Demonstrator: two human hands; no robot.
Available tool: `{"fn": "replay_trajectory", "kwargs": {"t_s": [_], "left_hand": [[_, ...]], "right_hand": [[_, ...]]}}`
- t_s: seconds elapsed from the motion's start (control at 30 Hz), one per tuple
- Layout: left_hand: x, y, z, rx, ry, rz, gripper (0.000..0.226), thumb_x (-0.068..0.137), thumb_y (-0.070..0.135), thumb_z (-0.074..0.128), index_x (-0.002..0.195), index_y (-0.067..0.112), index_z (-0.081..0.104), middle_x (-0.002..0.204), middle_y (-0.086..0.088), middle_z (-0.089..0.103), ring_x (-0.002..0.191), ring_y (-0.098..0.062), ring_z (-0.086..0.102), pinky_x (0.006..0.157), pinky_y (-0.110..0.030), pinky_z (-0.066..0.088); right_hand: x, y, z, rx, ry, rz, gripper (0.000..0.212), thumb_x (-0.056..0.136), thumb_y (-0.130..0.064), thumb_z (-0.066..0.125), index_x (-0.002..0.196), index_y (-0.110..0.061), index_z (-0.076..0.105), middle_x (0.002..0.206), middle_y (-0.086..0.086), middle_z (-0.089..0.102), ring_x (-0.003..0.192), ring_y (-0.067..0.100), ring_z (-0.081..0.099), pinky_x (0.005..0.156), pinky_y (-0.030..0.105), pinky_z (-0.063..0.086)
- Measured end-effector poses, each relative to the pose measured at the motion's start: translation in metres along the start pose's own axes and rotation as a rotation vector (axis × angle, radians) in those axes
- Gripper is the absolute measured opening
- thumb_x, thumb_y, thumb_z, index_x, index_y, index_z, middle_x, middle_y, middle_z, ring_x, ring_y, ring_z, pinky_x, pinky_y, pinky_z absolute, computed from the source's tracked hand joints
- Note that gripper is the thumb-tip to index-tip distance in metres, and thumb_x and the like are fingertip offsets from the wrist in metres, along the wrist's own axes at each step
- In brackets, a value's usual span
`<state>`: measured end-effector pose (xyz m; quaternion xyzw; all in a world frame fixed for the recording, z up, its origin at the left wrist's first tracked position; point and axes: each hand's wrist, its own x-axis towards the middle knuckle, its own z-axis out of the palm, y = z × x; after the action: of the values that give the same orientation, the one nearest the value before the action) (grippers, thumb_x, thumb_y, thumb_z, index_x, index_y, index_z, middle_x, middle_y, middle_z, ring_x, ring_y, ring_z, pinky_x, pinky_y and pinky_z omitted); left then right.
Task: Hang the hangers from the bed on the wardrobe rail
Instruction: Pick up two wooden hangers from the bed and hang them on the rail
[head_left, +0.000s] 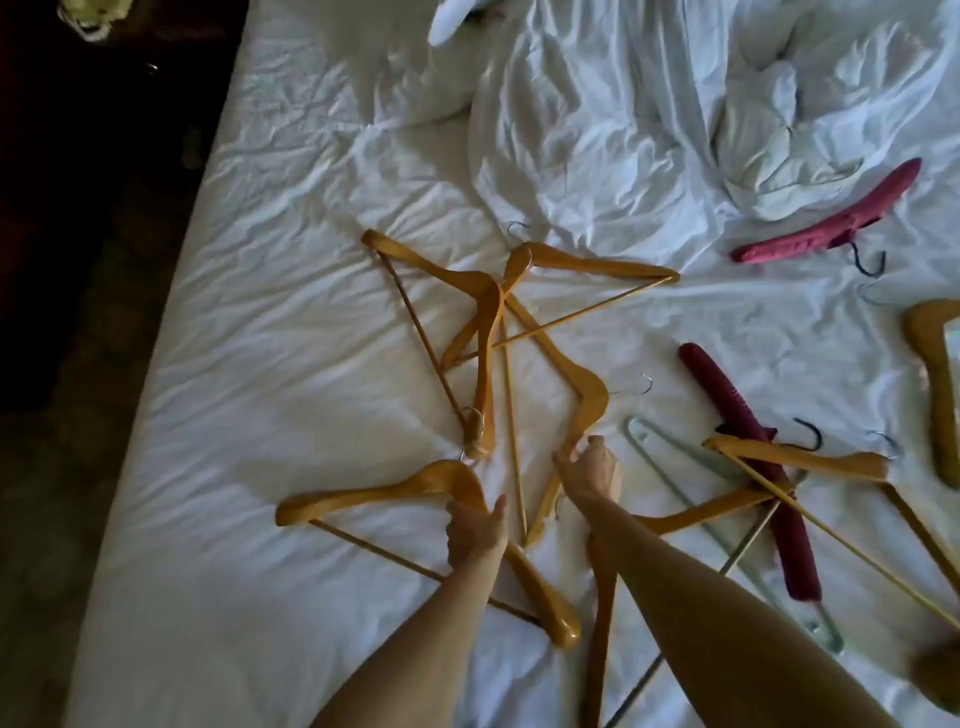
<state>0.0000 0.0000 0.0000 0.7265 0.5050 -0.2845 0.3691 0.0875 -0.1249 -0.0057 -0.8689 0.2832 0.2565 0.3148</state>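
Observation:
Several wooden hangers lie scattered on the white bed (270, 374). My left hand (475, 530) grips the shoulder of the nearest wooden hanger (374, 493) at the lower left. My right hand (589, 470) closes on the arm of another wooden hanger (584, 395) in the middle, whose metal hook points right. Two more wooden hangers (483, 332) overlap just beyond it. To the right lie a dark red padded hanger (743, 447), a pale green thin hanger (675, 467) and a wooden one (810, 460) crossing them. A pink padded hanger (831, 223) lies farther back. No wardrobe rail is in view.
A crumpled white duvet (649, 130) covers the far half of the bed. The bed's left edge runs diagonally beside a dark floor (78, 364). Another wooden hanger (940, 395) lies at the right edge of the view.

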Motion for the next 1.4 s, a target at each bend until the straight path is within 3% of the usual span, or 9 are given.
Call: {"fn": "replay_trajectory", "kwargs": {"t_s": [0.23,0.5,0.6,0.77,0.83,0.97,1.13,1.27,1.4], "left_hand": [[0.023,-0.013,-0.002,-0.096,0.066,0.096,0.044,0.089,0.04,0.071,0.121,0.01,0.064,0.117,-0.007,0.072,0.114,-0.03,0.067,0.095,-0.042,0.052],[-0.045,-0.036,-0.075,-0.309,0.134,0.196,0.014,0.089,0.025,0.071,0.085,0.013,0.066,0.083,-0.002,0.073,0.085,-0.024,0.072,0.081,-0.037,0.057],[-0.074,-0.044,-0.117,-0.29,0.094,0.232,0.019,0.088,0.025,0.069,0.072,0.015,0.065,0.069,-0.001,0.072,0.071,-0.022,0.071,0.071,-0.041,0.059],[-0.134,-0.056,-0.182,-0.26,-0.023,0.342,0.032,0.092,0.028,0.067,0.067,0.007,0.069,0.056,-0.002,0.07,0.05,-0.011,0.067,0.048,-0.018,0.049],[-0.153,-0.063,-0.2,-0.23,-0.044,0.367,0.037,0.091,0.034,0.066,0.066,0.006,0.07,0.056,-0.002,0.07,0.051,-0.012,0.068,0.049,-0.021,0.05],[-0.188,-0.085,-0.231,-0.305,-0.083,0.398,0.038,0.09,0.035,0.069,0.07,0.002,0.071,0.057,-0.005,0.069,0.054,-0.021,0.07,0.056,-0.035,0.057],[-0.239,-0.128,-0.27,-0.442,-0.051,0.426,0.031,0.092,0.029,0.071,0.069,0.008,0.068,0.058,-0.004,0.068,0.053,-0.018,0.068,0.06,-0.034,0.057],[-0.28,-0.185,-0.309,-0.557,0.115,0.343,0.032,0.095,0.037,0.068,0.07,0.016,0.067,0.055,0.006,0.066,0.048,-0.003,0.065,0.051,-0.013,0.051],[-0.309,-0.261,-0.344,-0.735,0.237,0.26,0.023,0.094,0.034,0.07,0.09,0.012,0.072,0.075,0.001,0.072,0.063,-0.007,0.07,0.062,-0.018,0.056]], "right_hand": [[0.018,-0.01,0.016,0.195,0.007,0.143,0.046,0.08,-0.029,0.077,0.119,-0.013,0.06,0.113,0.013,0.07,0.109,0.035,0.066,0.091,0.043,0.054],[-0.089,-0.018,-0.027,0.444,0.125,0.094,0.014,0.097,-0.027,0.062,0.1,-0.023,0.049,0.09,-0.002,0.058,0.078,0.02,0.062,0.08,0.043,0.058],[-0.146,-0.019,-0.057,0.478,0.123,0.022,0.006,0.098,-0.021,0.061,0.101,-0.016,0.06,0.085,-0.002,0.066,0.072,0.018,0.066,0.064,0.031,0.056],[-0.239,-0.019,-0.099,0.432,0.101,-0.163,0.012,0.097,-0.015,0.06,0.106,-0.014,0.067,0.08,0.005,0.072,0.06,0.014,0.066,0.05,0.022,0.05],[-0.273,-0.021,-0.114,0.418,0.087,-0.268,0.015,0.097,-0.012,0.058,0.109,-0.016,0.067,0.081,0.005,0.071,0.055,0.01,0.063,0.045,0.016,0.046],[-0.333,-0.029,-0.132,0.399,-0.026,-0.484,0.018,0.098,-0.013,0.061,0.111,-0.023,0.068,0.069,0.004,0.069,0.051,0.005,0.061,0.049,0.018,0.05],[-0.382,-0.044,-0.12,0.316,-0.245,-0.713,0.023,0.098,-0.011,0.06,0.114,-0.027,0.066,0.058,0.009,0.066,0.043,0.003,0.05,0.044,0.014,0.038],[-0.429,-0.062,-0.085,0.214,-0.495,-0.867,0.019,0.097,-0.012,0.062,0.107,-0.027,0.069,0.06,0.005,0.069,0.052,0.009,0.062,0.049,0.016,0.048],[-0.494,-0.073,-0.038,0.08,-0.72,-1.009,0.017,0.098,-0.013,0.061,0.108,-0.025,0.068,0.066,0.007,0.07,0.057,0.007,0.065,0.055,0.014,0.051]]}}
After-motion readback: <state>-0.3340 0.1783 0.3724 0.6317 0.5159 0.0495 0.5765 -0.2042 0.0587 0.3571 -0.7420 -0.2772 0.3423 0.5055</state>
